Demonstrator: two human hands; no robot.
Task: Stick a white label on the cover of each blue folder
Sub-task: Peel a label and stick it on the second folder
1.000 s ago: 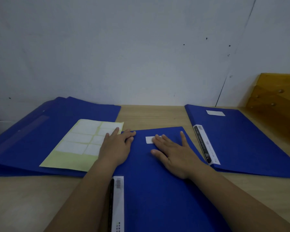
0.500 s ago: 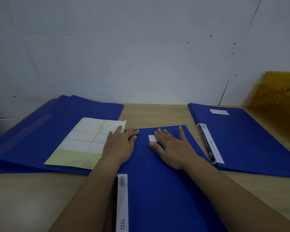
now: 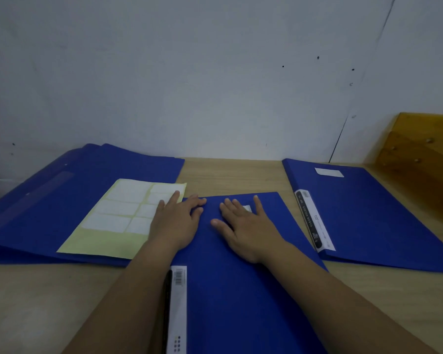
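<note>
my right hand (image 3: 246,228) flat, fingers straight, pressing white label (image 3: 247,207) onto middle folder (image 3: 235,290) cover, label mostly hidden under fingers. my left hand (image 3: 175,221) flat, fingers relaxed, on that folder's far left corner. label sheet (image 3: 120,215) left of middle folder, on folder stack (image 3: 49,200). labelled folder (image 3: 374,215) right of it.

matt blue plastic folder (image 3: 241,290) with fine-grained cover and glossy paper spine strip (image 3: 178,310). pale yellow waxy backing sheet (image 3: 97,241) with matt white paper labels (image 3: 118,208). light wood-grain worktop (image 3: 228,175), smooth. flat-painted grey wall (image 3: 189,85). varnished amber wood shelf (image 3: 420,139).
</note>
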